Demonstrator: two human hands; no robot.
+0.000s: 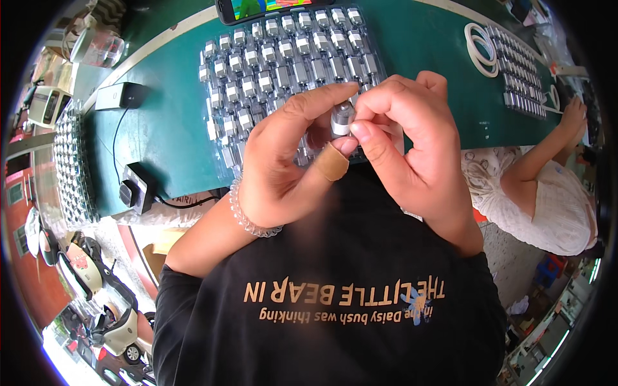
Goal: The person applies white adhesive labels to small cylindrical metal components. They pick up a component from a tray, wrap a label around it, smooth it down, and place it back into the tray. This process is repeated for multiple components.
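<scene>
Between the thumb and fingers of my left hand (290,141) is a small motor (342,119), a silver cylinder with a white band round its lower part. A tan bandage (333,165) wraps the left thumb. My right hand (412,138) pinches at the motor's right side, thumb and forefinger against it; whether anything thin lies between those fingertips is hidden. Just beyond my hands lies a clear plastic tray (207,96) with many similar silver motors in rows, several bearing white bands. My hands cover the tray's near right part.
A phone (262,9) with a lit screen stands behind the tray on the green table (418,45). At left are a black-and-white box (120,96), a corded black device (136,188) and another filled tray (72,161). White rings (481,50), a further tray (520,74) and a co-worker (541,193) are at right.
</scene>
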